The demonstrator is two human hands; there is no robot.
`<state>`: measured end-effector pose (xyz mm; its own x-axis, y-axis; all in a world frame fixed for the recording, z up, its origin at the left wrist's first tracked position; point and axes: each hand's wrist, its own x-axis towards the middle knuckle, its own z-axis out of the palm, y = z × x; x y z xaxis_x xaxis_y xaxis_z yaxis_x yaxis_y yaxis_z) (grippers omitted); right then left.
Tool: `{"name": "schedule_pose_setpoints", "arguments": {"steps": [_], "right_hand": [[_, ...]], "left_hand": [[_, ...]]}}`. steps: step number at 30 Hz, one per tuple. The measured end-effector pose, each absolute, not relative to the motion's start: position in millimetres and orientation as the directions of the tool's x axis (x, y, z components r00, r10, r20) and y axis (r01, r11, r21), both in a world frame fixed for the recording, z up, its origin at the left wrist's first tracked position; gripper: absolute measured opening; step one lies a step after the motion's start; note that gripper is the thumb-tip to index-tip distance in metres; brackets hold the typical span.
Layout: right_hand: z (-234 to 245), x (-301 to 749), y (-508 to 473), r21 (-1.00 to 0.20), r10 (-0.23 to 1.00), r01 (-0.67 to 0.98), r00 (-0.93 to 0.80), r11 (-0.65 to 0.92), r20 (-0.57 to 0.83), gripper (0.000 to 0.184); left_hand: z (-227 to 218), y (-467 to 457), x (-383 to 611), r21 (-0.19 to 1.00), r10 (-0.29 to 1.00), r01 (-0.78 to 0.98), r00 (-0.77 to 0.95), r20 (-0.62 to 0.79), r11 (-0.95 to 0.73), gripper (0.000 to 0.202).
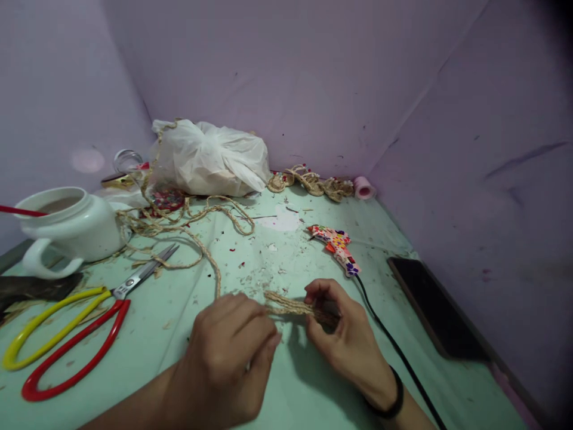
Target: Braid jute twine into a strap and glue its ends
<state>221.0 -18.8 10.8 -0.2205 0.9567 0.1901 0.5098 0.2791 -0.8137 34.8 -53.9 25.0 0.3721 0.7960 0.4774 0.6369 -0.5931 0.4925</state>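
My left hand [228,352] is closed in a pinch on the near end of a braided jute rope [286,306] low over the green table. My right hand [342,334] curls round the other end of that short stretch, its fingers closed on the braid. From my left hand the same rope runs away across the table in loops [210,239] toward a white plastic bag [210,158]. A black band sits on my right wrist.
Large scissors [76,325] with a yellow and a red handle lie at the left. A white jug [67,227] stands behind them. A patterned glue gun [338,245] with a black cord, a dark phone [430,310], pink tape [363,188], and braided pieces [313,182] lie nearby.
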Motion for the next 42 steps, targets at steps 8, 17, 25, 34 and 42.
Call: {"name": "schedule_pose_setpoints", "arguments": {"steps": [8, 17, 25, 34, 42], "right_hand": [[19.7, 205.1, -22.4, -0.974, 0.986, 0.153, -0.005, 0.168, 0.169, 0.023], [12.4, 170.7, -26.6, -0.900, 0.984, -0.406, 0.009, -0.159, -0.178, 0.035], [11.8, 166.0, -23.6, -0.963, 0.985, -0.253, 0.113, -0.095, -0.127, 0.031], [11.2, 161.3, -19.2, -0.970, 0.976, -0.240, 0.203, -0.025, -0.075, 0.025], [10.3, 163.0, -25.6, -0.732, 0.972, -0.650, -0.050, -0.205, -0.229, 0.044]], "left_hand": [[9.0, -60.9, 60.0, 0.944, 0.936, 0.314, 0.288, -0.201, 0.106, 0.020], [25.5, -45.8, 50.1, 0.968, 0.990, -0.220, -0.054, -0.134, 0.119, 0.030], [34.0, -26.8, 29.3, 0.851, 0.944, -0.505, -0.187, -0.272, 0.145, 0.031], [42.0, -44.6, 24.6, 0.787, 0.797, 0.130, 0.106, 0.594, -0.603, 0.020], [33.8, -41.2, 33.4, 0.400, 0.433, 0.175, 0.483, 0.761, -0.900, 0.032]]}}
